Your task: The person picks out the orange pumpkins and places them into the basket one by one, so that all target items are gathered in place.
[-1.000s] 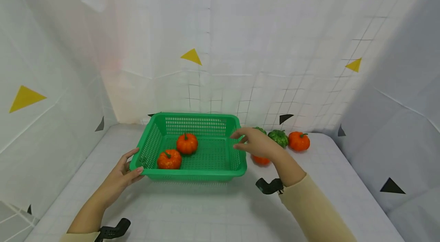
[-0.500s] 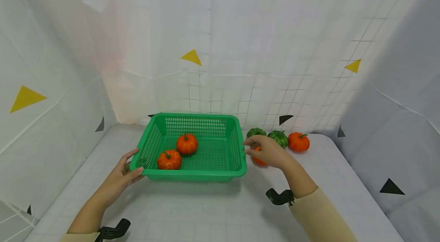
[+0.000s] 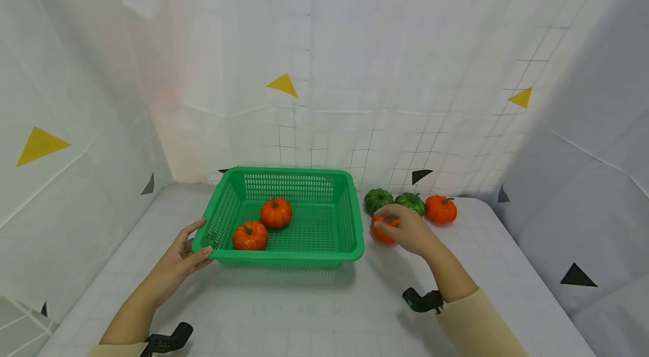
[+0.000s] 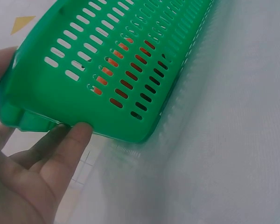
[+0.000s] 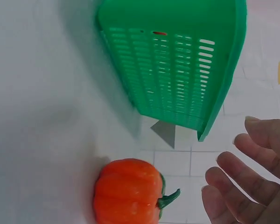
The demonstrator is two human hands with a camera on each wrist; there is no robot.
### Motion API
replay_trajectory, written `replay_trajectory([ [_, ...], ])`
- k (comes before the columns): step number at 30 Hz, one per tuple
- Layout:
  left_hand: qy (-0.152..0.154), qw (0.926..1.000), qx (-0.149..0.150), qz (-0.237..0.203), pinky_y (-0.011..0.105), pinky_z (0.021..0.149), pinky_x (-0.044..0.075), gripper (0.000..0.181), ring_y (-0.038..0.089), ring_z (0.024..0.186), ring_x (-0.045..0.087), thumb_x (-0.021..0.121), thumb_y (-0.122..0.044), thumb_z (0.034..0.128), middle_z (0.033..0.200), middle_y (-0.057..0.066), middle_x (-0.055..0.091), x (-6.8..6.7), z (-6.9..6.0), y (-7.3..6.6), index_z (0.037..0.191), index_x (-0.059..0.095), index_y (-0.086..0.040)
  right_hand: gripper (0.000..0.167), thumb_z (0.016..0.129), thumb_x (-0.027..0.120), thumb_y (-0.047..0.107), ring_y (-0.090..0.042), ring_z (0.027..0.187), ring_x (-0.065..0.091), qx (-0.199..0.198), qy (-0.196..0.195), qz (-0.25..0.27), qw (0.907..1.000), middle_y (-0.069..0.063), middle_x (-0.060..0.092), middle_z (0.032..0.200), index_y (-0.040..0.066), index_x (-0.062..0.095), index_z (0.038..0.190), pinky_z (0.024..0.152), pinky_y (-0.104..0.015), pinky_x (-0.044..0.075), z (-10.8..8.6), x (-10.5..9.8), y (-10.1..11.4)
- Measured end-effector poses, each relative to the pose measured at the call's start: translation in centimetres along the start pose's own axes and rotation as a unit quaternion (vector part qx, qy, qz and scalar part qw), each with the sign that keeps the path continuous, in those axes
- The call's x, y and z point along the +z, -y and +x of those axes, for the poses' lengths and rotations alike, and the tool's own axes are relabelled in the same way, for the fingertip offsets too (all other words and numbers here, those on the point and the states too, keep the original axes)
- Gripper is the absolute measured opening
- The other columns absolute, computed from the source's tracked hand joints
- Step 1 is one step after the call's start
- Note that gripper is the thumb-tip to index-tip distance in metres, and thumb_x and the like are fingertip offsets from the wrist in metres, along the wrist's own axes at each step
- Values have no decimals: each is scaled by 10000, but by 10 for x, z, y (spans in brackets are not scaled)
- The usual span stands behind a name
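Your left hand (image 3: 177, 255) grips the basket (image 3: 284, 255) at its near left corner; orange pumpkins (image 3: 276, 213), two, inside. Your right hand (image 3: 413, 230) partly hides a third orange pumpkin (image 3: 381, 234) on the tabletop (image 3: 284, 312), just right of the basket. Farther back: two green pumpkins (image 3: 378, 200), fourth orange pumpkin (image 3: 440, 209).

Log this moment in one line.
left hand: holds green basket; right hand: empty, near orange pumpkin on table; inside green basket: two orange pumpkins

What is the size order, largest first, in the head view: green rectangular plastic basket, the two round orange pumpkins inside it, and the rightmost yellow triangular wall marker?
1. Green basket
2. Front orange pumpkin and rear orange pumpkin: too alike to rank, the front one being nearer the camera
3. Rightmost yellow marker
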State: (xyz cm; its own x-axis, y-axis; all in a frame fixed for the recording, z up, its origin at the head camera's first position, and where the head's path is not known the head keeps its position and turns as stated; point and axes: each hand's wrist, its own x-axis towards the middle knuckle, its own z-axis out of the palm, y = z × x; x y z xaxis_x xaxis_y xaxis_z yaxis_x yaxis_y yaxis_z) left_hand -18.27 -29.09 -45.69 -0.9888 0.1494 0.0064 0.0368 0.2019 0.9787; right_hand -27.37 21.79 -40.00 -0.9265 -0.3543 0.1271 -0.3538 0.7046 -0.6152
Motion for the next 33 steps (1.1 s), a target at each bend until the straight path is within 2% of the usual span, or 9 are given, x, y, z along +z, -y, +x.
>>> replay_trajectory([
  [5, -3, 10000, -2, 3, 298, 979, 531, 804, 48, 1132, 575, 610, -217, 1020, 1485, 339, 290, 0, -1, 0, 1614, 69, -204, 301, 962, 691, 240, -337, 1092, 622, 248, -235, -25, 9994, -135, 663, 1210, 61, 677, 1203, 835, -465, 583, -4, 1, -10],
  [10, 19, 10000, 44, -45, 286, 976, 530, 797, 25, 1123, 575, 603, -204, 1023, 1481, 341, 290, 1, 0, 0, 1612, 67, -191, 300, 954, 698, 232, -317, 1056, 633, 395, -517, 36, 9979, -119, 663, 1209, 64, 684, 1202, 823, -453, 585, -8, 2, -20],
  [14, 32, 10000, 44, -78, 274, 974, 528, 790, 18, 1123, 571, 595, -187, 1026, 1478, 341, 287, 1, 0, -1, 1612, 65, -189, 312, 956, 692, 237, -319, 1052, 634, 525, -594, 62, 9968, -124, 661, 1218, 57, 681, 1211, 820, -448, 589, -10, 2, -27],
  [20, 35, 10000, 53, -68, 275, 973, 529, 784, 34, 1120, 579, 590, -180, 1028, 1464, 344, 300, 0, 1, 0, 1612, 67, -184, 315, 953, 701, 212, -394, 1099, 621, 586, -649, -31, 9962, -159, 668, 1202, 26, 675, 1205, 814, -473, 595, -9, 4, -39],
  [33, 34, 9998, 65, -160, 268, 964, 533, 783, 49, 1117, 585, 595, -172, 1025, 1459, 340, 308, 0, 2, 3, 1611, 75, -176, 393, 934, 719, 205, -415, 1199, 551, 805, -684, -8, 9944, -221, 622, 1281, 3, 649, 1263, 959, -572, 516, -3, 10, -60],
])
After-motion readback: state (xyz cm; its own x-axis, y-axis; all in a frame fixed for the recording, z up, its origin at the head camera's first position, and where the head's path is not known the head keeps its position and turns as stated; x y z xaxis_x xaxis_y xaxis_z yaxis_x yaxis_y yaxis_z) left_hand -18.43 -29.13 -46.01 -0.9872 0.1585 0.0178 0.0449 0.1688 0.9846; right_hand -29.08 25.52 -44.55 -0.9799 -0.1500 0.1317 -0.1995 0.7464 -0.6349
